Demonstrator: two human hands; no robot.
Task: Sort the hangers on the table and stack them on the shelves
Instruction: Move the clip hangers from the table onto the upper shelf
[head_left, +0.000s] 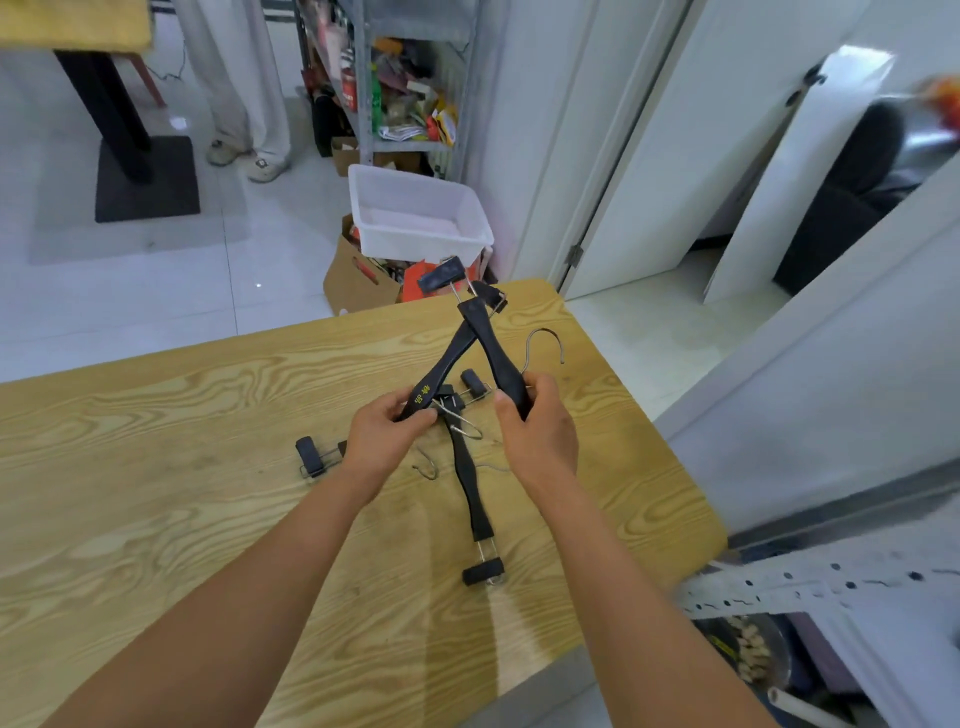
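Though crossed, hangers lengthwise away, apparently.

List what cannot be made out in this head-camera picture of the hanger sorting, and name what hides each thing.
All in the head view:
Lettered hanger, gripped by the left hand: yellow print too small to read.
Far-left hanger: bar hidden under the left wrist.
Second hanger, gripped by the right hand: hook joint covered by the fingers.
Metal shelf: blurred, cut off by the right edge.
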